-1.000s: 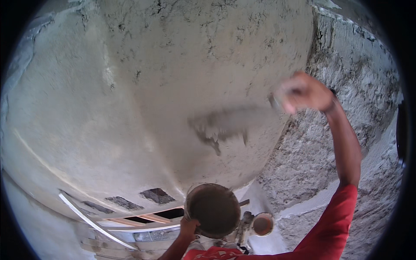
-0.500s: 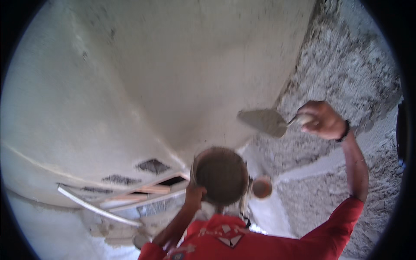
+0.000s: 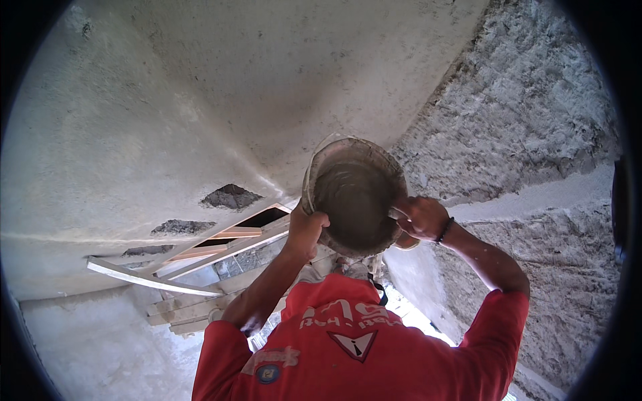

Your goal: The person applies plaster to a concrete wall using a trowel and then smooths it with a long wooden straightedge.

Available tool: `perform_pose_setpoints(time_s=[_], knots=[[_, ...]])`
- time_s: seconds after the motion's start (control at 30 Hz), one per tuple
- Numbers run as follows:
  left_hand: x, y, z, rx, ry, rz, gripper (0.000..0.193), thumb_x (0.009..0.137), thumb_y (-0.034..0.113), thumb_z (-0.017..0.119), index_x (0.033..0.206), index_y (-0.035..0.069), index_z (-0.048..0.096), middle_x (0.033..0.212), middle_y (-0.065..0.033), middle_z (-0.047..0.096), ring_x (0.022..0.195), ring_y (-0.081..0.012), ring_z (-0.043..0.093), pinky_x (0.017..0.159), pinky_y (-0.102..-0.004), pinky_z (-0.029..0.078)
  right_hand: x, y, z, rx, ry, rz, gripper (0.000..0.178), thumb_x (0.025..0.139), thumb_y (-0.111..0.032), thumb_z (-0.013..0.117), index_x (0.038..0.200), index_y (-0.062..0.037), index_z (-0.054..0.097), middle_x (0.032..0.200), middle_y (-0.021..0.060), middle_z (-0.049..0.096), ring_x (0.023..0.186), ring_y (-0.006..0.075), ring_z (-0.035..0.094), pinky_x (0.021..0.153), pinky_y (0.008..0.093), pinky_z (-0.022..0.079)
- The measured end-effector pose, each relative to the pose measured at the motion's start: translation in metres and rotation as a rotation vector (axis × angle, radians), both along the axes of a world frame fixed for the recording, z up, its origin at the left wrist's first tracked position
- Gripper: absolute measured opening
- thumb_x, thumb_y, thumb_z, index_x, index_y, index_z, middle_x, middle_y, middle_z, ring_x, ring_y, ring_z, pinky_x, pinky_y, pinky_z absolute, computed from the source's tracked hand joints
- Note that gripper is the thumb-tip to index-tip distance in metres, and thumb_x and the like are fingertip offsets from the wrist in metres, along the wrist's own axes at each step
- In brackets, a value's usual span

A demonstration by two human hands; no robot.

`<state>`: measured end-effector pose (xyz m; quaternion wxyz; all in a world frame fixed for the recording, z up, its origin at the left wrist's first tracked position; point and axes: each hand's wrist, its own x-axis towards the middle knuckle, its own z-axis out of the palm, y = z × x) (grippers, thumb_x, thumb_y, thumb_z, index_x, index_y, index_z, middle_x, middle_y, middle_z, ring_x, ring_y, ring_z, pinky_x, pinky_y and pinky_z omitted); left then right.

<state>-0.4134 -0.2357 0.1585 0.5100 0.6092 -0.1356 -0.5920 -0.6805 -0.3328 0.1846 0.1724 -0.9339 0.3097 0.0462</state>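
Observation:
A round bucket (image 3: 313, 170) of wet grey mortar (image 3: 354, 200) is held up in front of me, its mouth turned toward my view. My left hand (image 3: 306, 230) is closed on the bucket's left rim, thumb over the edge. At the right rim, my right hand (image 3: 422, 218) is closed around the trowel's handle, which the fingers mostly cover. The trowel blade cannot be made out; the mortar and the hand hide it. A thin wire handle shows along the bucket's far left edge.
Smooth plastered wall (image 3: 267, 80) spans the left and middle; rough, unsmoothed mortar (image 3: 528, 113) covers the right. Several dark holes, one a rough patch (image 3: 231, 197), break the plaster. Wooden planks and a frame (image 3: 231, 248) lie below on the left. A smaller container (image 3: 406, 243) is partly behind the bucket.
My right hand has swung down and left from the rough wall to the bucket, and the trowel blade has gone out of sight. My left hand has raised the bucket.

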Motion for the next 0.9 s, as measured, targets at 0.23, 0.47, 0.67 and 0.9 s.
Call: perform_pose_setpoints(time_s=[0.23,0.47,0.67,0.9], knots=[[0.012,0.008,0.002,0.003,-0.015,0.057,0.048,0.062,-0.005,0.054,0.110,-0.001,0.056,0.086,-0.0066,0.058,0.076,-0.0182,0.056,0.067,-0.0316,0.047,-0.019,-0.013,0.003,-0.059,-0.212,-0.046,0.036,0.073,-0.021,0.067,0.108,-0.0126,0.061,0.077,0.0134,0.061,0.071,0.0317,0.062,0.062,0.0430,0.051],[0.019,0.018,-0.001,-0.068,-0.140,0.078,0.039,0.064,0.002,0.058,0.103,-0.004,0.058,0.087,-0.0080,0.065,0.076,-0.0166,0.058,0.068,-0.0306,0.048,-0.007,-0.051,0.117,-0.202,-0.218,0.034,0.032,0.069,-0.017,0.071,0.098,-0.0084,0.061,0.078,0.0129,0.062,0.072,0.0309,0.063,0.063,0.0402,0.052],[0.033,0.030,0.001,0.053,-0.070,0.124,0.046,0.065,0.000,0.060,0.111,0.006,0.057,0.088,-0.0086,0.058,0.075,-0.0220,0.060,0.058,-0.0375,0.049,0.014,-0.087,0.249,-0.249,-0.381,0.227,0.027,0.069,-0.014,0.076,0.087,-0.0010,0.060,0.077,0.0135,0.064,0.068,0.0274,0.066,0.059,0.0369,0.054],[0.029,0.048,0.003,0.125,-0.166,0.237,0.045,0.063,-0.003,0.056,0.108,0.000,0.057,0.085,-0.0095,0.060,0.069,-0.0194,0.059,0.053,-0.0333,0.049,0.028,-0.120,0.368,-0.258,-0.596,0.525,0.033,0.080,-0.031,0.071,0.094,-0.0011,0.065,0.077,0.0110,0.067,0.060,0.0193,0.066,0.051,0.0303,0.053]])
